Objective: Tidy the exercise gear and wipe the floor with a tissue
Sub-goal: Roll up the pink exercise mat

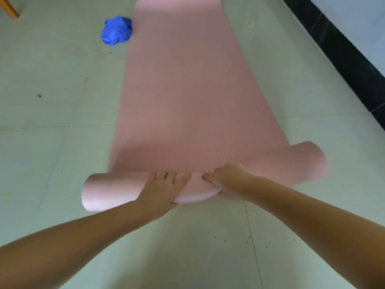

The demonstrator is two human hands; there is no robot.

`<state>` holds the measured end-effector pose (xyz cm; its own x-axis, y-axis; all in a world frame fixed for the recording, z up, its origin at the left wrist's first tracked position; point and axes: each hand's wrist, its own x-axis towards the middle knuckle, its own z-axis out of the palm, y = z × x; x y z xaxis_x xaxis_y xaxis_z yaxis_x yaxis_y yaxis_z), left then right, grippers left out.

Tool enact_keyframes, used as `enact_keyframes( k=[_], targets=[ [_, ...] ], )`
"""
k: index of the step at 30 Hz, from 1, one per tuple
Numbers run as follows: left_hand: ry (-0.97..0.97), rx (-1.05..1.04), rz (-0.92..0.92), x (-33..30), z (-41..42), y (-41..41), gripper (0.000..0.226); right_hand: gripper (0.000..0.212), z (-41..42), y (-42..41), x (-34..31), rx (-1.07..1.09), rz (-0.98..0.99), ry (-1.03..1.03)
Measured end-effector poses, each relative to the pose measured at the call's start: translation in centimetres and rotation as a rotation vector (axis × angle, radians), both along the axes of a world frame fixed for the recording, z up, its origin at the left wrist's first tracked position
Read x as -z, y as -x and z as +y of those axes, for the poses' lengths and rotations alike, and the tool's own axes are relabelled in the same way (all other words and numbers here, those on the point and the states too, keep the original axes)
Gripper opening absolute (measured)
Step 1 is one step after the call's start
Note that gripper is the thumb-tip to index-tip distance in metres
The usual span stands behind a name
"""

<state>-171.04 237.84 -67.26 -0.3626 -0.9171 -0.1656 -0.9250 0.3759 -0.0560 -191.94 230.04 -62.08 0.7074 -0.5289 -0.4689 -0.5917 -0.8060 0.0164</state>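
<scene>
at the near end of the floor [52, 142], the pink exercise mat [187, 90] lies stretched away from the person, its long axis running from the hands toward the far wall. only its near edge has been turned over into a loose first roll [116, 190] that lies crosswise, at right angles to the mat's length, and flares wider at both ends than in the middle. the left hand [160, 188] and the right hand [227, 180] sit close together at the centre of that roll, each with fingers curled over the top and thumb tucked beneath, grasping the folded edge; the two are about equally near. the flat, unrolled part lies straight ahead of the fingers, so the coming push likely has to go forward, along the mat's length, and the loose ends may need squaring so the roll does not run skew. a crumpled blue cloth [116, 31] rests on the floor just beside the mat's left edge, far up. a wooden leg [9, 8] shows in the far left corner, and a dark skirting [343, 65] runs along the right. no tissue is visible.
</scene>
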Motion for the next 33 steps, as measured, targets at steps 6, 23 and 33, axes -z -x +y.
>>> enact_keyframes(
  k=[6,23,33],
  targets=[
    [-0.554,-0.009,0.161,-1.1,2.3,1.2,0.080,0.045,2.3,0.5,0.8,0.014,0.079,-0.401],
    [-0.571,-0.368,0.222,1.8,-7.5,-5.3,0.082,0.076,2.3,1.2,4.9,0.137,-0.359,0.134],
    [-0.230,-0.098,0.009,-0.6,-1.9,1.3,0.107,0.096,-0.1,-0.9,3.7,0.170,-0.055,-0.012]
  ],
)
